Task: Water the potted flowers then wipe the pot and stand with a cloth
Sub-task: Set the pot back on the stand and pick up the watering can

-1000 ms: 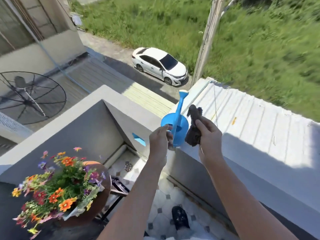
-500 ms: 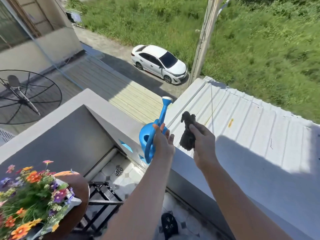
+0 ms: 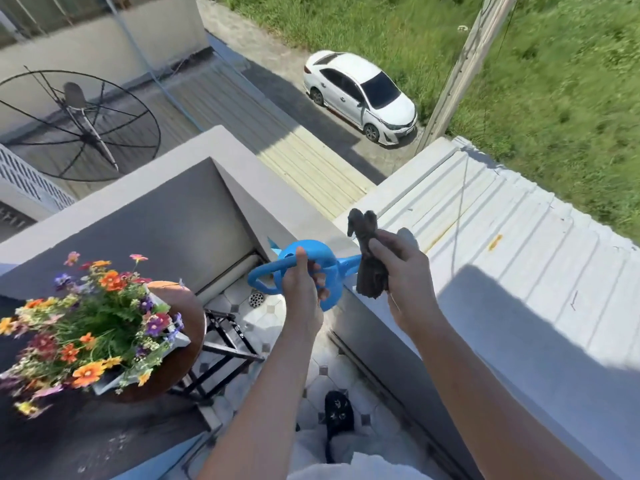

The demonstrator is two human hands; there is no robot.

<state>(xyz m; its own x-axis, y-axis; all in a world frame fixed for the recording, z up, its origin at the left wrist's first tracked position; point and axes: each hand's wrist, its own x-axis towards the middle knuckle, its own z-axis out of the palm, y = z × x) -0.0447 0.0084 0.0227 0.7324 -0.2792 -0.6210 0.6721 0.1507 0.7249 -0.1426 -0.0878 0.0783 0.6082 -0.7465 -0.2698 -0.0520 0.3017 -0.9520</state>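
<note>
My left hand point(image 3: 304, 289) grips the handle of a blue watering can point(image 3: 313, 256), held in the air over the balcony corner with its spout pointing right, behind the cloth. A dark crumpled cloth point(image 3: 369, 263) is bunched in my right hand point(image 3: 405, 271), just right of the can and above the wall ledge. The potted flowers point(image 3: 93, 320), orange, purple and red, sit at the lower left in a white pot point(image 3: 173, 337) on a round brown top point(image 3: 187, 306) of a black metal stand point(image 3: 225, 351).
A grey balcony wall point(image 3: 173, 216) runs behind and to the right. Tiled floor with a drain point(image 3: 257, 299) lies below. A dark slipper point(image 3: 337, 415) is by my feet. Beyond the wall are a white metal roof point(image 3: 485, 237), a satellite dish point(image 3: 79, 123) and a parked car point(image 3: 360, 95).
My left hand has swung the watering can from upright to lying sideways, lower and towards the flowers. The view has shifted so more of the flowers shows. The cloth stays in my right hand.
</note>
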